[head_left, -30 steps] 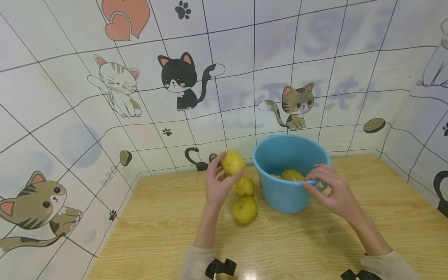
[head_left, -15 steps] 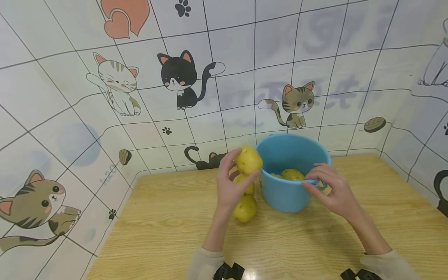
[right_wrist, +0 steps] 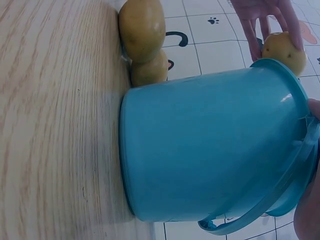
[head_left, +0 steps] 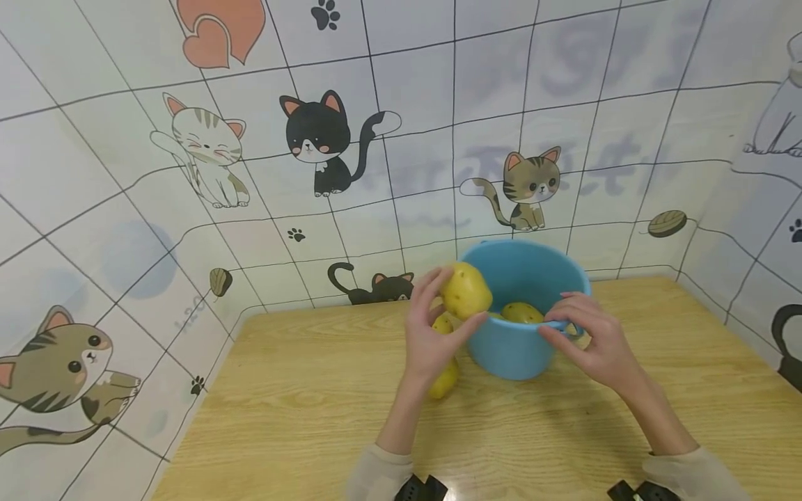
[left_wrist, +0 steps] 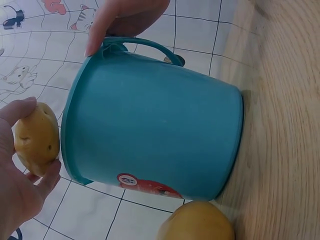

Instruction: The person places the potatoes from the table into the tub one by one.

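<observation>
My left hand (head_left: pixel 432 337) grips a yellow potato (head_left: pixel 466 291) between thumb and fingers, at the left rim of a blue bucket (head_left: pixel 510 351). In the left wrist view the held potato (left_wrist: pixel 37 139) is just beside the rim. With thumb and fingers my right hand (head_left: pixel 595 341) pinches the bucket's right rim by its handle (left_wrist: pixel 150 44). Inside the bucket a potato (head_left: pixel 522 312) shows, and part of another peeks out beside it. Two more potatoes stand on the table left of the bucket, partly hidden by my left hand; the nearer potato (head_left: pixel 445 381) shows its right side.
The wooden table (head_left: pixel 301 403) runs under the bucket and up to a wall (head_left: pixel 413 174) covered in a cat-patterned tile sheet. Side walls of the same pattern close in at left and right.
My left hand has carried its potato rightward, from above the table potatoes to the bucket's left rim. My right hand has stayed on the rim, and the bucket has not moved.
</observation>
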{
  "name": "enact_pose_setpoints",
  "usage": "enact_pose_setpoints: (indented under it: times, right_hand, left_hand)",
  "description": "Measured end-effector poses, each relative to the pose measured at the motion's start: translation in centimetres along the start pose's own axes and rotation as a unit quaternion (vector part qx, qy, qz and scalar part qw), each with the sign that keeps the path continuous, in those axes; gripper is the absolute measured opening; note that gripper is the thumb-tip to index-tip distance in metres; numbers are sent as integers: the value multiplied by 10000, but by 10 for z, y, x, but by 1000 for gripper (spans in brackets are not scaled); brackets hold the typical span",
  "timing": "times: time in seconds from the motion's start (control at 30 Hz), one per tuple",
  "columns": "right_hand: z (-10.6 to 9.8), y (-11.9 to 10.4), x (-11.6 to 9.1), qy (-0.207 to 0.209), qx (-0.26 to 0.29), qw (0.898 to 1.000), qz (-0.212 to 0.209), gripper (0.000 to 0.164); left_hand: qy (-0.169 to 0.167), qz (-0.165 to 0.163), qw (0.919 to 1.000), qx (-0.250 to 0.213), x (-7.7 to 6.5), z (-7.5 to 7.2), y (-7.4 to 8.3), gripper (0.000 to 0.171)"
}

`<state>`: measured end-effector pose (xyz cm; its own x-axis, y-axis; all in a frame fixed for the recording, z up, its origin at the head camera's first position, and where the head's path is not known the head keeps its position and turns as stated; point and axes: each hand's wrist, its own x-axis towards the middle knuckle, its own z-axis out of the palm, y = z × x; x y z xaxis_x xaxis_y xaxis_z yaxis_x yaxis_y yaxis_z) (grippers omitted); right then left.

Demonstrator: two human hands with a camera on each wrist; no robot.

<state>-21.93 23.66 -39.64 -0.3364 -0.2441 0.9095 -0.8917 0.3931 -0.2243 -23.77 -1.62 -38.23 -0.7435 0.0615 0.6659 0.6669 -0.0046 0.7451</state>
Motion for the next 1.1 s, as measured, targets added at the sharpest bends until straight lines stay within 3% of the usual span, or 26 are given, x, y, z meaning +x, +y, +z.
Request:
enact_pose_setpoints:
  times: [0.4, 0.73, 0.97, 1.1]
  right_hand:
    - [1, 1, 3, -45, -12, 10000, 82, 42]
    - [1, 3, 0, -23, -60, 9999, 96, 43]
    - [0, 6, -4, -32, -100, 9999, 121, 43]
    - [0, 8, -7, -47, -117, 9998, 140, 42]
  left_hand:
    - [7, 120, 9997, 226, 6, 7, 0, 69]
    - [-140, 426, 9964, 724, 14, 16, -2, 68]
    - [-483, 101, 9948, 888, 15, 20, -2, 67]
    - [-725, -37, 9906, 1162, 13, 19, -1, 58]
